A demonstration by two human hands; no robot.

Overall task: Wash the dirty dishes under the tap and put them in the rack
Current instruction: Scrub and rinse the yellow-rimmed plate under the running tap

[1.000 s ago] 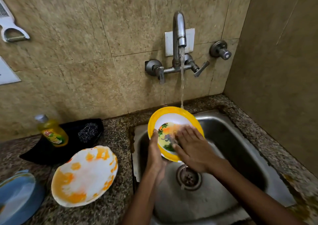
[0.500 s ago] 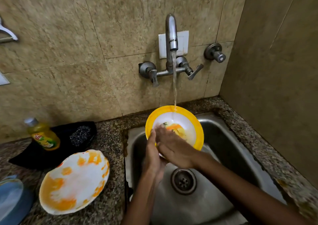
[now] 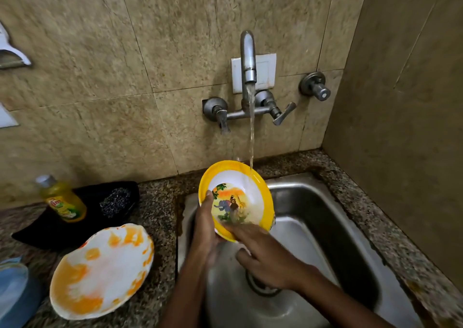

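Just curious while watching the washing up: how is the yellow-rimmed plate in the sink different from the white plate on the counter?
The yellow-rimmed plate is held tilted under the running water by the left hand, while the right hand rubs it; the white plate lies untouched on the counter. The yellow-rimmed plate shows a cartoon animal picture and looks mostly rinsed; the white plate is smeared with orange residue. The white plate also looks larger. Both are round with white centres.

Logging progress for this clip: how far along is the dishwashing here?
Nothing looks finished; no rack is in view. In hand: the left hand holds the yellow bowl under the running tap while the right hand rubs it. Left: the orange-stained plate on the counter.
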